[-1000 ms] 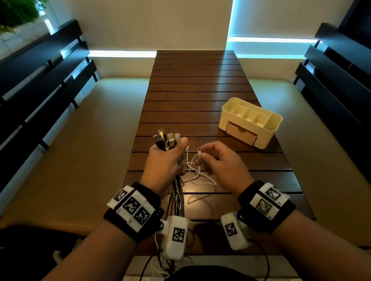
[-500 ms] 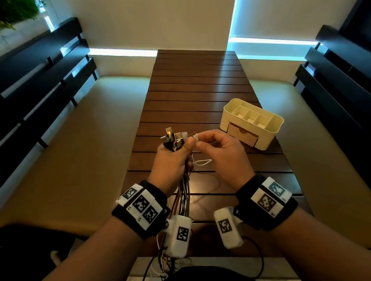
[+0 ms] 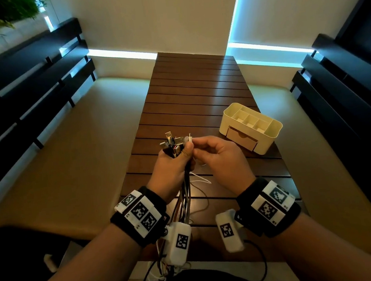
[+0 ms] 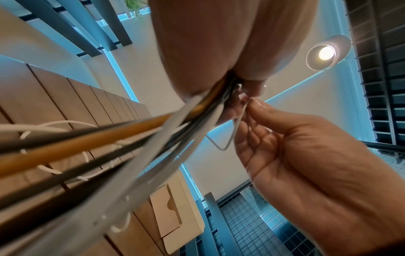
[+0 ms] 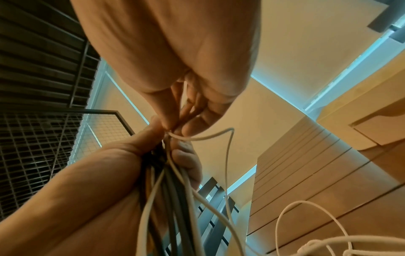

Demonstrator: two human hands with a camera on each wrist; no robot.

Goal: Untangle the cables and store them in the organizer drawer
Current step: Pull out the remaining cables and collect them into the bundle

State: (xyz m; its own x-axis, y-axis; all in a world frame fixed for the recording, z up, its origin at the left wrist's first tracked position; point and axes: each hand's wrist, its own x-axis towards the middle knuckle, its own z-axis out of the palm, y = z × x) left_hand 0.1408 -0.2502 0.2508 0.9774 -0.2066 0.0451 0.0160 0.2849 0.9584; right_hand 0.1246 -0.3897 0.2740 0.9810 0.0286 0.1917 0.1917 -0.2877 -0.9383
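My left hand [image 3: 173,164] grips a bundle of cables [image 3: 173,144] upright above the table, plug ends sticking up out of the fist and the cords [image 4: 92,147] hanging down towards me. My right hand [image 3: 213,153] pinches the end of a thin white cable [image 3: 190,138] right beside the bundle's plugs. That white cable [image 5: 228,155] loops down from the pinch, and its slack lies on the table [image 3: 201,180]. The cream organizer [image 3: 268,137] stands at the right of the table, its light drawer [image 3: 240,138] closed and facing me.
The slatted wooden table [image 3: 196,94] runs away from me between two beige bench seats [image 3: 72,155]. Dark slatted backrests [image 3: 17,93] line both sides. The organizer's top compartments [image 3: 249,119] hold nothing that I can see.
Both hands have risen from the table. The right hand brought the white cable's end up from lower down to the bundle's plug ends, and the white cable's slack was pulled up with it.
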